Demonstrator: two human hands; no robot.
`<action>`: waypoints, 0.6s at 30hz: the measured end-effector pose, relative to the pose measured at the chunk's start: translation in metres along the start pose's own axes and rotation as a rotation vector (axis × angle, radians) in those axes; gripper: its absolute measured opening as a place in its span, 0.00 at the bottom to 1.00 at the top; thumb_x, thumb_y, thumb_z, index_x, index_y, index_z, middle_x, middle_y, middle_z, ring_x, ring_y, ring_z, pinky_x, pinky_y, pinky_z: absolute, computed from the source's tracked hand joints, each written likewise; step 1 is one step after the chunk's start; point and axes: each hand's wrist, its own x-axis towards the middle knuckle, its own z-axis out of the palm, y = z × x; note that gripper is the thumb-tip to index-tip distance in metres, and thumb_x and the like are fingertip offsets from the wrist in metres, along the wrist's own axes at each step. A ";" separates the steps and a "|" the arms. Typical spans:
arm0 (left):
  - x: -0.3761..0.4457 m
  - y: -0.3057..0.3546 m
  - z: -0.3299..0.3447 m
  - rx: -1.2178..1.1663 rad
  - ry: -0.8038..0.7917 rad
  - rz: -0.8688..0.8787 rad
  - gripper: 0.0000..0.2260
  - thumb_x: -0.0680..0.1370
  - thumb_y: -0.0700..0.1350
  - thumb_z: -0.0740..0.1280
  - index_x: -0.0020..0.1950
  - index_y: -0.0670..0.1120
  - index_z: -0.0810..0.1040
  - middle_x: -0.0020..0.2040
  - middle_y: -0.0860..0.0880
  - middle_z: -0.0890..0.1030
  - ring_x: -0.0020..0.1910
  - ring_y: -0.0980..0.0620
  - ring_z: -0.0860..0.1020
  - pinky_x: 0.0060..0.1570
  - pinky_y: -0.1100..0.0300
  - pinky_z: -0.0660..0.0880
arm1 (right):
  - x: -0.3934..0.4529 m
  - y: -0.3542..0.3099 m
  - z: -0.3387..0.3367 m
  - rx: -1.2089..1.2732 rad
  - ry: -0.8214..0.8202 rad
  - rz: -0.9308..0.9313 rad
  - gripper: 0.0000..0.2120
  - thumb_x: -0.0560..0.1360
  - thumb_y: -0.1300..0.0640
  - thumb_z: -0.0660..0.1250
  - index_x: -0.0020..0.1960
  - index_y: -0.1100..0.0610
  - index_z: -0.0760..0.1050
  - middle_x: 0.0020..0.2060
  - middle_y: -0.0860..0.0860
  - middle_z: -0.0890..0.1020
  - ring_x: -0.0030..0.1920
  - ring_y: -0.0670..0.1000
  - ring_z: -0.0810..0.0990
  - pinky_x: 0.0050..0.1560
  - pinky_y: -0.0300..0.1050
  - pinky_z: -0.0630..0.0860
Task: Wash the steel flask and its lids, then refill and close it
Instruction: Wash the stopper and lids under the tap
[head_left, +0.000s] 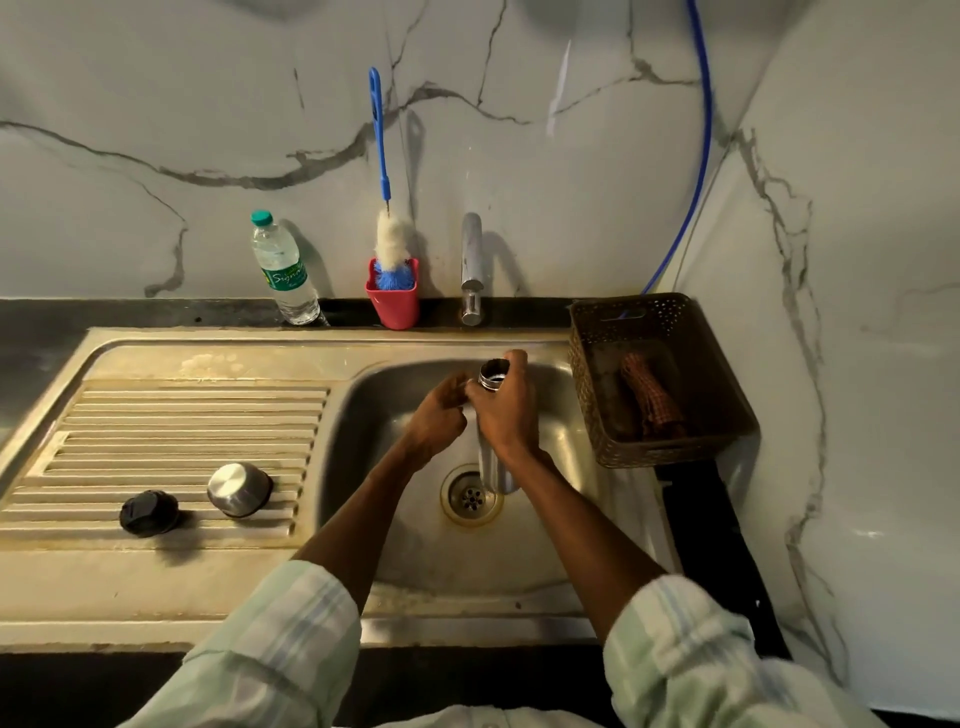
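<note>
The steel flask (492, 467) stands upright over the sink basin (530, 551), its open mouth at the top under the tap. My right hand (506, 410) is wrapped around its upper body. My left hand (439, 415) touches the flask's left side with curled fingers; whether it grips is unclear. On the draining board (171, 415) to the left lie a steel cup lid (239, 489), dome up, and a black inner stopper (149, 513), both apart from my hands.
The tap (471, 270) rises behind the basin. A bottle brush (392, 244) stands in a red holder (393, 304), with a plastic water bottle (284, 270) to its left. A brown basket (660, 379) holding a cloth sits on the right. The drain (470, 496) is in the basin's middle.
</note>
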 end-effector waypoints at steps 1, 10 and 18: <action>0.000 0.000 0.000 0.005 -0.006 -0.004 0.34 0.71 0.24 0.58 0.74 0.47 0.69 0.67 0.47 0.77 0.68 0.51 0.73 0.63 0.49 0.74 | -0.001 -0.002 0.000 0.023 0.032 -0.003 0.22 0.73 0.56 0.73 0.62 0.55 0.67 0.55 0.53 0.78 0.54 0.50 0.79 0.46 0.42 0.80; -0.003 0.002 0.003 0.014 -0.027 0.002 0.31 0.73 0.25 0.59 0.73 0.47 0.68 0.62 0.48 0.77 0.62 0.52 0.74 0.58 0.53 0.74 | -0.002 -0.005 0.000 0.027 -0.013 0.003 0.24 0.74 0.56 0.72 0.66 0.55 0.66 0.58 0.53 0.77 0.57 0.49 0.76 0.46 0.39 0.75; -0.008 0.002 0.005 0.013 -0.072 -0.011 0.32 0.72 0.24 0.58 0.74 0.47 0.67 0.62 0.50 0.75 0.58 0.55 0.75 0.46 0.65 0.73 | -0.001 -0.004 -0.001 0.007 -0.086 0.028 0.22 0.75 0.57 0.71 0.64 0.56 0.66 0.57 0.54 0.77 0.56 0.51 0.78 0.42 0.35 0.75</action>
